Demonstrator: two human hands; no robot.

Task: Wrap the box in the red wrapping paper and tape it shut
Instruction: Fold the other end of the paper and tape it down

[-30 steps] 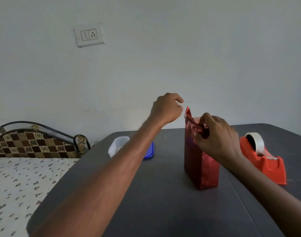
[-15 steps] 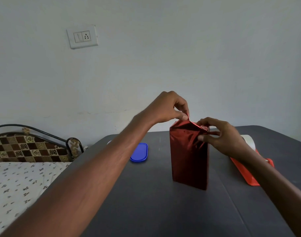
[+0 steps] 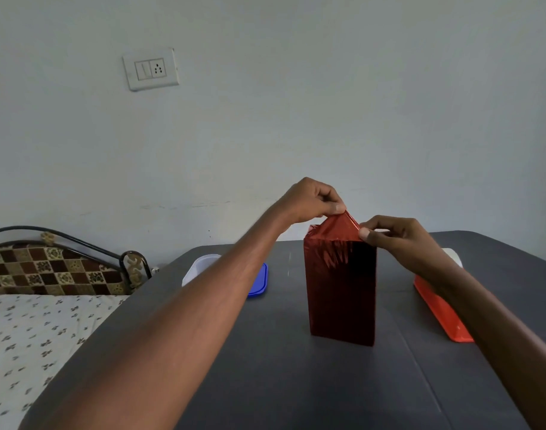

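Head camera, looking down across a dark grey table (image 3: 296, 398), and there's the box (image 3: 341, 293), standing upright on its end near the middle of the tabletop, sleeved in the shiny red wrapping paper (image 3: 330, 259). At the top the paper rises into a triangular flap (image 3: 343, 226), and both hands are right on it. The left hand (image 3: 309, 201) reaches in from the left, fingers curled, thumb and forefinger pinching the peak of that flap from above. The right hand (image 3: 392, 240) comes in from the right, thumb and fingers closed on the flap's right edge, just at the box's upper right corner. So the box sits directly beneath both grips, its base flat on the table, with the hands at its crown and the body of it untouched below.

Behind the right forearm lies an orange tape dispenser (image 3: 439, 308), mostly hidden by the arm; a white roll of tape (image 3: 451, 255) peeks out at its far end, as far as the covered view allows. To the left of the box, past the left forearm, a blue lid (image 3: 259, 279) lies flat beside a clear plastic container (image 3: 200, 268). Off the table's left edge, a bed (image 3: 33, 336) with a floral sheet and a checked cushion, and a switch plate (image 3: 150, 69) on the wall above
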